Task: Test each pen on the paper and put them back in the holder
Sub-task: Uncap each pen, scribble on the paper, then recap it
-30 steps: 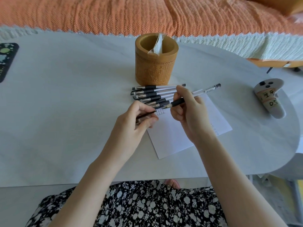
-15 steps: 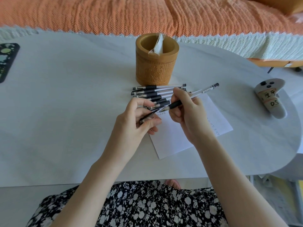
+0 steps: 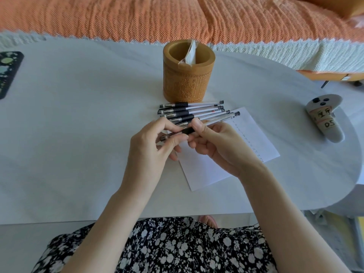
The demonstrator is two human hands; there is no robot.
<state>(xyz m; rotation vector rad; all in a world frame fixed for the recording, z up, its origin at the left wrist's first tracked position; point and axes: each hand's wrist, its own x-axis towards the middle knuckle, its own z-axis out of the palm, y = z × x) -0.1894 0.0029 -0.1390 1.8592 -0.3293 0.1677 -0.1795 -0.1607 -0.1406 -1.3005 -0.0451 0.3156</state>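
Observation:
My right hand (image 3: 220,148) grips a clear pen (image 3: 216,119) by its black grip, just above the white paper (image 3: 206,170). My left hand (image 3: 155,146) pinches the pen's cap (image 3: 167,137), which sits over the tip end. The two hands touch over the paper's left edge. Several more capped pens (image 3: 189,110) lie side by side on the table between my hands and the carved wooden holder (image 3: 188,83). The holder stands upright and holds only a white scrap (image 3: 190,54). A line of small ink marks runs down the paper's right side.
A white game controller (image 3: 325,119) with paper labels lies at the table's right edge. A black patterned object (image 3: 7,73) lies at the far left. An orange blanket (image 3: 177,16) covers the bed behind the white table (image 3: 78,134).
My hands have come together: the cap held in my left hand has gone onto the pen's tip. The pen has dropped lower and lies flatter.

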